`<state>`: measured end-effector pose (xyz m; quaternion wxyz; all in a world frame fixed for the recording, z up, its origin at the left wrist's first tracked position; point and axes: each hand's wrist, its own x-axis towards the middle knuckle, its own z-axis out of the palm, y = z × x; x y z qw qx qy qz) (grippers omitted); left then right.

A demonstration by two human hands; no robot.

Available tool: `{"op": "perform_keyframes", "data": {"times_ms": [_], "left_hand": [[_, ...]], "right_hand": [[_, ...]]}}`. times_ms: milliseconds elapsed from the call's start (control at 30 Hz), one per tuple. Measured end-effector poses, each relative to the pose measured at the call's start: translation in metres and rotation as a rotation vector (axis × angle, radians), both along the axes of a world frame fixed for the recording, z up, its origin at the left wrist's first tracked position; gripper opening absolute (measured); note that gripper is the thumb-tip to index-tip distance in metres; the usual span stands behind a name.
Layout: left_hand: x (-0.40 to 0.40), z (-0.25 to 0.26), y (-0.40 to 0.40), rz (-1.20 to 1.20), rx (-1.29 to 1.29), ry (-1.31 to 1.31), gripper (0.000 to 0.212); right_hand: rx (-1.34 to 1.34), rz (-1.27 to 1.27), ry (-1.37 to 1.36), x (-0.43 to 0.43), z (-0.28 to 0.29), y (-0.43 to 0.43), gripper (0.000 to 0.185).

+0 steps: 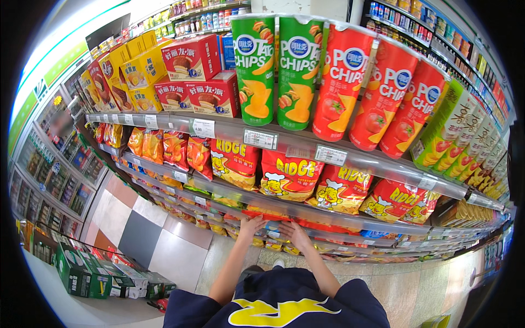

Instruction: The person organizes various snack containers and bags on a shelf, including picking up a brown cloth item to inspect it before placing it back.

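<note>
Both my hands reach to a lower shelf of snack bags. My left hand (253,225) touches the near side of a red snack bag (264,215), its fingers spread. Beside it, my right hand (293,233) lies against the same row with its fingers spread; whether either hand grips a bag is hard to tell. One shelf higher stand red Ridge potato chip bags (292,176). Above them, green potato chip canisters (253,74) and red potato chip canisters (342,82) line the top shelf.
Red pie boxes (211,98) and yellow boxes (143,69) stand at the top shelf's left, green cartons (437,127) at its right. The metal shelf edge (295,141) juts out above my hands. Drink cases (92,272) lie at lower left, near glass-door coolers (53,160).
</note>
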<state>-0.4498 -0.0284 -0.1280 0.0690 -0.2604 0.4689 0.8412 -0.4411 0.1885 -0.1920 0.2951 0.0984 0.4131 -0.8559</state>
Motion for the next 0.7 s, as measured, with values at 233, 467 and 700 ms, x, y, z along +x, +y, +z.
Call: {"op": "perform_keyframes", "data": {"times_ms": [233, 467, 700], "left_hand": [[0.058, 0.013, -0.016, -0.078, -0.036, 0.039, 0.023], [0.094, -0.001, -0.038, -0.242, -0.019, -0.014, 0.025], [0.112, -0.037, -0.07, -0.383, -0.04, -0.076, 0.028]], "right_hand": [[-0.088, -0.084, -0.13, 0.006, 0.04, -0.018, 0.055], [0.16, -0.154, -0.051, 0.012, 0.043, -0.041, 0.036], [0.209, -0.037, 0.043, 0.032, 0.049, -0.056, 0.022]]}}
